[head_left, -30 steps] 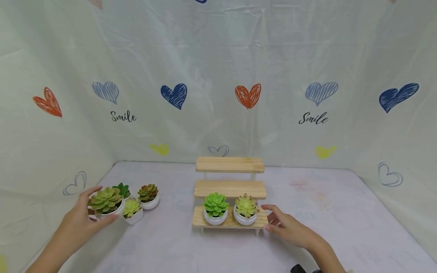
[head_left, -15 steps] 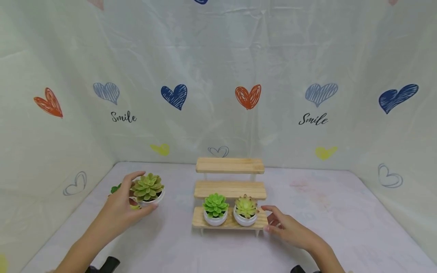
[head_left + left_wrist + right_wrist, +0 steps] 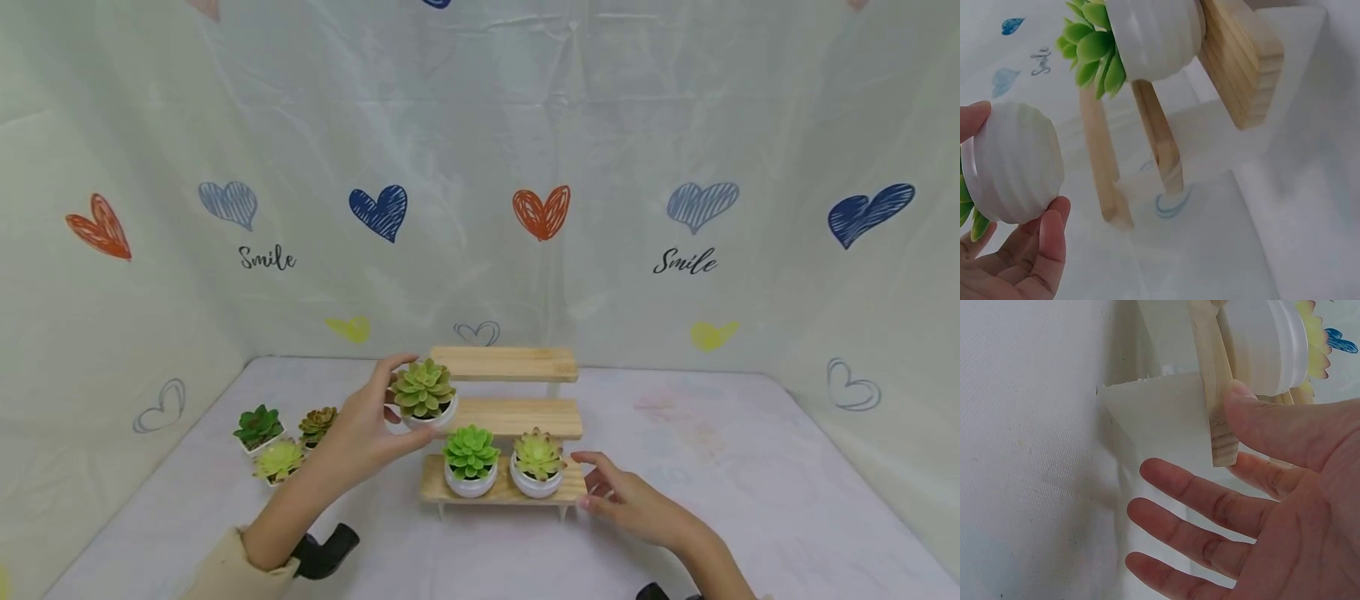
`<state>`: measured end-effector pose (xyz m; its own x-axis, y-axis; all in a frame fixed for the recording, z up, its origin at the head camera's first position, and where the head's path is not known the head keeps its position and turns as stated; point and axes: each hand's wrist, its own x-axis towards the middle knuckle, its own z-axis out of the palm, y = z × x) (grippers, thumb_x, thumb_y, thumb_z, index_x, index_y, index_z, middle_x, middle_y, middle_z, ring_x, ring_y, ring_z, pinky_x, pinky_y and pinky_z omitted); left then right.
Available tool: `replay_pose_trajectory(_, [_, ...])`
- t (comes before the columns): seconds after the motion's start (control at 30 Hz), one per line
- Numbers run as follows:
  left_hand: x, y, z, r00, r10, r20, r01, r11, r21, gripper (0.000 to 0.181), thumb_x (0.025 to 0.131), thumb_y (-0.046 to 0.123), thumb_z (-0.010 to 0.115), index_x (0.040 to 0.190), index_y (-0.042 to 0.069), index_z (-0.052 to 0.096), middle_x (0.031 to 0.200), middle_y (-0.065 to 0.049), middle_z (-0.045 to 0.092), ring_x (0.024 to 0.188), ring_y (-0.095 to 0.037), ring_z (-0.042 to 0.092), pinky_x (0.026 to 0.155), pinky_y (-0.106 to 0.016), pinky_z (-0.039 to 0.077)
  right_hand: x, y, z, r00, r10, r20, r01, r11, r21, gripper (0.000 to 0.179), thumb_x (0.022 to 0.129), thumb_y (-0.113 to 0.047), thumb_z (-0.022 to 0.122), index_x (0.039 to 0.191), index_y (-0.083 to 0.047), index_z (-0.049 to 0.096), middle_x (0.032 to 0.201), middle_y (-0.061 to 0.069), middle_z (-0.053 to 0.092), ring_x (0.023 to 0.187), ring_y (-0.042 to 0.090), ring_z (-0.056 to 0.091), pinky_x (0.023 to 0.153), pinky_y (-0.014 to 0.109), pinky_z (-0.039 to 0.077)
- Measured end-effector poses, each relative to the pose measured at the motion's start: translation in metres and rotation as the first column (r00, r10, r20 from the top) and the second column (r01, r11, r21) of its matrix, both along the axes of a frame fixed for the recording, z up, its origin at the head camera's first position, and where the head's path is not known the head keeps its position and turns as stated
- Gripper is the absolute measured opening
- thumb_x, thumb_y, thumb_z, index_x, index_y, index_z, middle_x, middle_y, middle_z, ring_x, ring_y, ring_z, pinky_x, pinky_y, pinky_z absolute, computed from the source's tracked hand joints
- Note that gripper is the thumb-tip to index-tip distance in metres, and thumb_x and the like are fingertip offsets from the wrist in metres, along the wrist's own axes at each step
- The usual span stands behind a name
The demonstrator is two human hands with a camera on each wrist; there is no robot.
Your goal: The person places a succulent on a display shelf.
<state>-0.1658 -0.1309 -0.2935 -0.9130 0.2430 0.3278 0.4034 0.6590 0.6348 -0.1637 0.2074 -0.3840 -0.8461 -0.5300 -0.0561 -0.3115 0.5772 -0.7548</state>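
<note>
In the head view my left hand (image 3: 367, 433) holds a potted succulent (image 3: 423, 390) by its white round pot, thumb in front and fingers behind. It hangs by the left end of the middle tier of a three-tier wooden plant stand (image 3: 525, 417). The left wrist view shows the held pot (image 3: 1019, 162) apart from the boards. A bright green succulent (image 3: 471, 457) and a yellow-green one with reddish tips (image 3: 538, 457) stand on the lowest tier. My right hand (image 3: 633, 504) pinches that tier's right end between thumb and index finger; its other fingers (image 3: 1197, 494) stretch out below the board.
On the table's left stand a dark green succulent (image 3: 258, 425), a light green one (image 3: 279, 458) and a reddish-brown one (image 3: 317, 423), partly behind my left hand. A cloth with printed hearts (image 3: 378, 212) hangs behind the white table (image 3: 675, 433).
My left hand has carried the succulent rightward from the group at the left, across the table to the stand. The right hand has stayed at the lowest tier's end.
</note>
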Motion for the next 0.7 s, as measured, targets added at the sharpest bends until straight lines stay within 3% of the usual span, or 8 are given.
replay_pose_trajectory(0.23, [-0.020,0.035,-0.007,0.991,-0.091,0.098,0.080,0.991,0.111,0.087,0.073,0.026,0.080,0.142,0.021,0.027,0.119,-0.007,0.056,0.085,-0.015,0.054,0.075,-0.030,0.050,0.000,0.000,0.000,1.000,0.005,-0.001,-0.005,1.000,-0.003,0.060,0.093,-0.030,0.055,0.138,0.002,0.030,0.105,0.008,0.060,0.097,0.023,0.057,0.073,0.025,0.047])
replay_pose_trajectory(0.33, [-0.027,0.048,-0.011,0.987,-0.121,0.105,0.107,0.986,0.128,0.086,0.072,0.026,0.080,0.142,0.023,0.029,0.121,-0.007,0.055,0.083,-0.014,0.054,0.072,-0.026,0.049,0.000,0.000,0.000,1.000,-0.001,0.001,0.001,1.000,0.004,0.061,0.093,-0.031,0.055,0.138,0.001,0.030,0.105,0.008,0.061,0.097,0.023,0.057,0.074,0.025,0.047])
replay_pose_trajectory(0.43, [-0.032,0.059,-0.014,0.982,-0.154,0.113,0.139,0.982,0.128,0.086,0.073,0.025,0.080,0.142,0.022,0.029,0.120,-0.008,0.056,0.080,-0.014,0.054,0.068,-0.026,0.049,-0.001,-0.001,0.001,1.000,-0.010,0.011,0.010,1.000,0.014,0.062,0.093,-0.034,0.054,0.138,0.001,0.030,0.105,0.008,0.060,0.099,0.024,0.056,0.075,0.026,0.047])
replay_pose_trajectory(0.7, [-0.041,0.074,-0.021,0.967,-0.200,0.155,0.188,0.978,0.084,0.085,0.076,0.028,0.077,0.143,0.016,0.026,0.096,-0.007,0.059,0.072,-0.014,0.052,0.059,-0.025,0.047,-0.002,-0.001,0.000,0.999,-0.013,0.030,0.012,1.000,0.011,0.062,0.093,-0.034,0.055,0.139,0.000,0.030,0.104,0.008,0.060,0.098,0.023,0.056,0.075,0.025,0.047])
